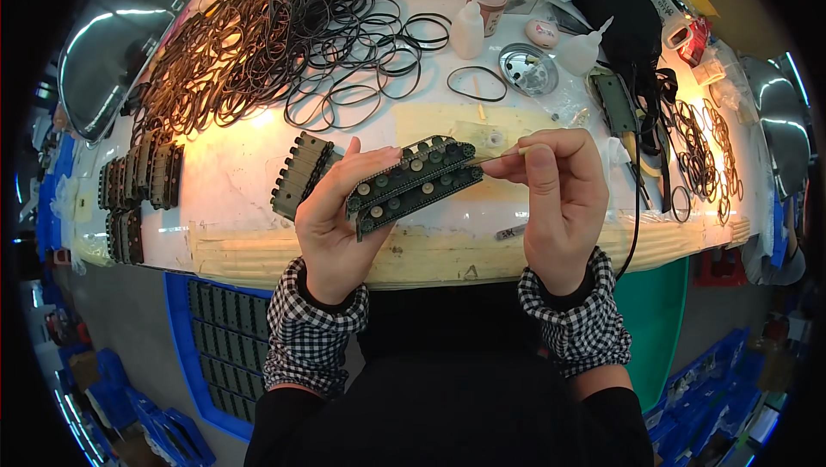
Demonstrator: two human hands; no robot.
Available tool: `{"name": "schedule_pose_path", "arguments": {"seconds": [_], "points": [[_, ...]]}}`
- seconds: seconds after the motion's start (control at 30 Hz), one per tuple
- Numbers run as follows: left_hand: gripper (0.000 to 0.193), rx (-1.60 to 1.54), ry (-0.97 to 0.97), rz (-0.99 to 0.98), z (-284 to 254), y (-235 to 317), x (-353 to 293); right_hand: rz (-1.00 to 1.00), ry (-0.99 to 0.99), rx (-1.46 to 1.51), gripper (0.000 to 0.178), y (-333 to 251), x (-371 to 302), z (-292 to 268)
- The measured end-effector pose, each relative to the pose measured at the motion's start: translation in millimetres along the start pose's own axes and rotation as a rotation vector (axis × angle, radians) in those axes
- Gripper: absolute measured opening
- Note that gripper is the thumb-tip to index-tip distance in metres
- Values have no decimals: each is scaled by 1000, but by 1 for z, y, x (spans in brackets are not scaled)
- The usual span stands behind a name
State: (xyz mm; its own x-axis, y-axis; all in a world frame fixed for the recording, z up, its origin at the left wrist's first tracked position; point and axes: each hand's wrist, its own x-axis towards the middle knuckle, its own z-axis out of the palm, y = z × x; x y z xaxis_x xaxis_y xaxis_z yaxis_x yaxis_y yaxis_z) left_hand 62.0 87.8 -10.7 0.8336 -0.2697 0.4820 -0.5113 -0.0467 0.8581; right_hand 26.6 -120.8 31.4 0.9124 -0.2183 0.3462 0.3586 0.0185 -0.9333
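the left hand (340, 226) has a closed grip on a green toy track piece (413, 183), held above the table (232, 174). the right hand (559, 196) pinches a thin stick (503, 155) at its end. a loose grip could tilt the piece, and the stick may miss or smear.

White worktable (232, 183), black rubber bands (258, 37), green track pieces (142, 179)

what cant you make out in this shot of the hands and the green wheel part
- Head view: the lower left of the green wheel part is hidden behind the left hand.
- Head view: the thin stick in the right hand is too small to tell whether its tip touches the part.
- Head view: the blue crate under the table is cut off by the left checked sleeve.
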Motion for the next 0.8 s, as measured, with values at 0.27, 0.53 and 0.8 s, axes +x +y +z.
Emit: {"name": "schedule_pose_path", "arguments": {"seconds": [0.27,0.53,0.8], "points": [[40,33,-2,19,1,2,1,5,90,96,9,0,1,-3],[41,23,4,17,1,0,2,-421,-8,-967,6,12,18,-26],[42,48,-14,23,1,-1,1,-275,22,-205,9,5,8,-7]]}}
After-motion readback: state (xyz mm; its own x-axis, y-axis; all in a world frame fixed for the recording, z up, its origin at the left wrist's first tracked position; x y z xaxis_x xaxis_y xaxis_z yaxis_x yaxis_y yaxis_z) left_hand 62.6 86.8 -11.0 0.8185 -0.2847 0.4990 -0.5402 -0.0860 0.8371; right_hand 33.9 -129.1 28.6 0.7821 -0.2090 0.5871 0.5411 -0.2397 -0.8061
